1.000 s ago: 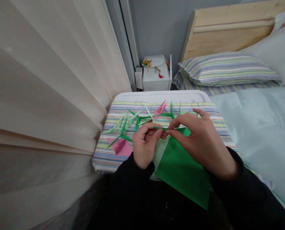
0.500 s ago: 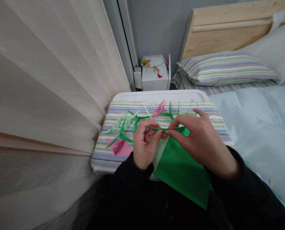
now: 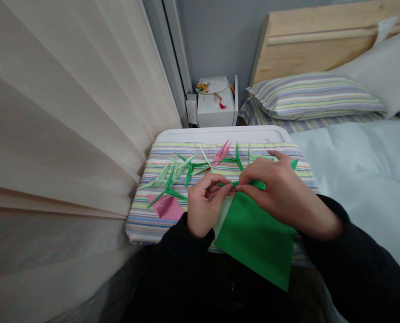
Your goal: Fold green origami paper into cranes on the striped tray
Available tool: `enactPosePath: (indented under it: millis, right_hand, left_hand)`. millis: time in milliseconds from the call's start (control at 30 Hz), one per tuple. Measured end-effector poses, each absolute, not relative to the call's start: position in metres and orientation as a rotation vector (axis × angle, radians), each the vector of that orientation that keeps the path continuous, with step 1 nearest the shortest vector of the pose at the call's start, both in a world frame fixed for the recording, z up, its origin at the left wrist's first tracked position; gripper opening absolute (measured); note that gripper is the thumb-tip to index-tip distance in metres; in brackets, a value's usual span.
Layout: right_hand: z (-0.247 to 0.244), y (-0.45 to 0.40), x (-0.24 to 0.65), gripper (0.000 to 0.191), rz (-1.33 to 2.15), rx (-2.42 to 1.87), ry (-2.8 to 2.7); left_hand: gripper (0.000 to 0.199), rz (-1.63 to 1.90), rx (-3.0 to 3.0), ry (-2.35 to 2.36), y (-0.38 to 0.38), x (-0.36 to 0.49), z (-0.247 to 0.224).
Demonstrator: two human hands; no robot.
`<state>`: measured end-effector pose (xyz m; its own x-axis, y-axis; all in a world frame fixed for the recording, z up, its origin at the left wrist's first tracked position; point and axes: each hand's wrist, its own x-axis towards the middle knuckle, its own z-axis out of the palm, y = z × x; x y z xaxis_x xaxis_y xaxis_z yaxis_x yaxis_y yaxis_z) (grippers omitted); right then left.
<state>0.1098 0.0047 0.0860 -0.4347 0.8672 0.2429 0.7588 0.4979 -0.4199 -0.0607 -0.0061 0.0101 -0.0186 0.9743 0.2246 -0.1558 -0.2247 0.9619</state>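
Pale curtain (image 3: 68, 134) fills the left side. Light blue quilt (image 3: 361, 157) spreads at right, below a wooden headboard (image 3: 304, 51). Counter (image 3: 220, 133), white-rimmed, in the middle, a striped cloth (image 3: 146, 228) over most of it. Striped pillow (image 3: 317, 96) beside the headboard; white nightstand (image 3: 216, 117) past the counter's far edge.

Dark green sheet (image 3: 257, 237) lies slantwise below the hands, its lower corner reaching past the counter's near edge; a pale green strip shows along its left side. Right hand (image 3: 277, 188): thumb and forefinger pinched together, another finger raised. Left hand (image 3: 203, 204): fingers curled, thumb pressed to forefinger. Tips of both meet on one small green fold (image 3: 235, 183), mostly hidden by fingers, above the sheet's top edge; whether it joins the sheet, cannot tell.

Pink folded piece (image 3: 169, 209) left of the left hand, spiky green shape (image 3: 169, 189) overlapping it. Smaller pink shape (image 3: 221, 152) beyond the hands.
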Motion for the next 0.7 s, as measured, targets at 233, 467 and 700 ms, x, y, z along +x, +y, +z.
enactPosePath:
  millis: [233, 467, 700]
  right_hand:
    - [0.0874, 0.0073, 0.1094, 0.015, 0.343, -1.381, -2.323]
    - [0.0863, 0.0084, 0.1103, 0.018, 0.323, -1.372, -2.334]
    - [0.0867, 0.0106, 0.1146, 0.019, 0.335, -1.432, -2.336]
  left_hand:
    - [0.014, 1.489, 1.24, 0.961, -0.006, -0.0599, 0.0085]
    - [0.013, 1.491, 1.239, 0.985, -0.0052, -0.0587, 0.0063]
    - [0.01, 1.551, 1.271, 1.007, -0.0053, -0.0566, 0.0063]
